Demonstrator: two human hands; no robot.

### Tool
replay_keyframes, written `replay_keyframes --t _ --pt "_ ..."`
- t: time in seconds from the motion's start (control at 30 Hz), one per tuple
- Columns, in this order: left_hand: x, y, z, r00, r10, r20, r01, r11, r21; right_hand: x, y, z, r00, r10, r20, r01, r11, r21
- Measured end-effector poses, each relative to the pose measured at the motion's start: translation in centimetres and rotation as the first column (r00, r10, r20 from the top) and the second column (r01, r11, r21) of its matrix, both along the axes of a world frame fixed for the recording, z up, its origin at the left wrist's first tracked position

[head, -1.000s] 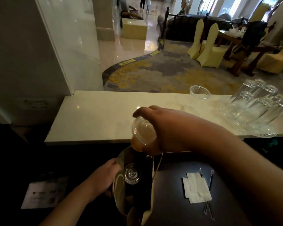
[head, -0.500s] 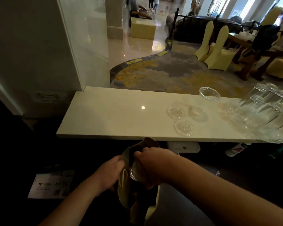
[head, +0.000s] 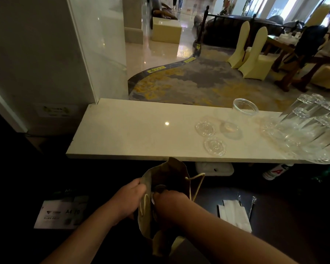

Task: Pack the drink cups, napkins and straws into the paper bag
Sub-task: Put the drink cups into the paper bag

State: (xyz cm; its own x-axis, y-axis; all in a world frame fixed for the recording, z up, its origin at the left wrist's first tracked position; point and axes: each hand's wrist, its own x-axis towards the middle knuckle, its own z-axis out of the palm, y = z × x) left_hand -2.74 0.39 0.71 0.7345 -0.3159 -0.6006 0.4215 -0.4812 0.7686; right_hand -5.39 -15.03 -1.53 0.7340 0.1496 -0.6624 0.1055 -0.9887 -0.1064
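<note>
Below the counter edge, paper bag (head: 168, 180) stands open; contents too dark to tell. Left hand (head: 131, 199) pinches its near rim. Right hand (head: 170, 201) reaches inside, grip unclear. Napkins (head: 234, 214) and straws (head: 252, 205) lie well right.

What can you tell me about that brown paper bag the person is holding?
The paper bag is tan-brown with a pale cord handle, creased, and standing open on the dark counter just below the pale shelf. The left hand grips its near rim, holding the mouth open. The right hand reaches inside; the interior is too dark to see.
</note>
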Motion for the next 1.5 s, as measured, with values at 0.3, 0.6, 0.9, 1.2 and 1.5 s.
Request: replay_keyframes --t 0.3,0.6,0.9,1.2,1.5 --pt "-0.1 -0.2 -0.4 1.000 0.001 0.025 -0.001 1.000 0.019 -0.4 0.6 -5.7 0.999 0.020 -0.026 -0.021 0.999 -0.044" --pt "-0.3 -0.5 0.1 0.997 -0.037 0.063 0.033 0.998 0.057 -0.7 0.8 -6.2 0.999 -0.032 -0.034 0.030 0.998 -0.055" --pt "-0.4 -0.4 0.3 0.999 -0.022 0.045 0.020 0.999 0.035 -1.4 1.2 -6.1 1.000 -0.018 -0.019 0.017 0.999 -0.048" --pt "-0.6 -0.5 0.5 0.999 -0.003 0.051 0.002 1.000 0.025 -1.3 1.2 -9.0 1.000 -0.018 0.017 0.019 0.998 -0.060" --pt "-0.7 -0.7 0.2 0.997 -0.031 0.075 0.028 0.999 0.041 -1.2 1.4 -10.6 0.996 -0.038 0.076 0.045 0.995 -0.090"
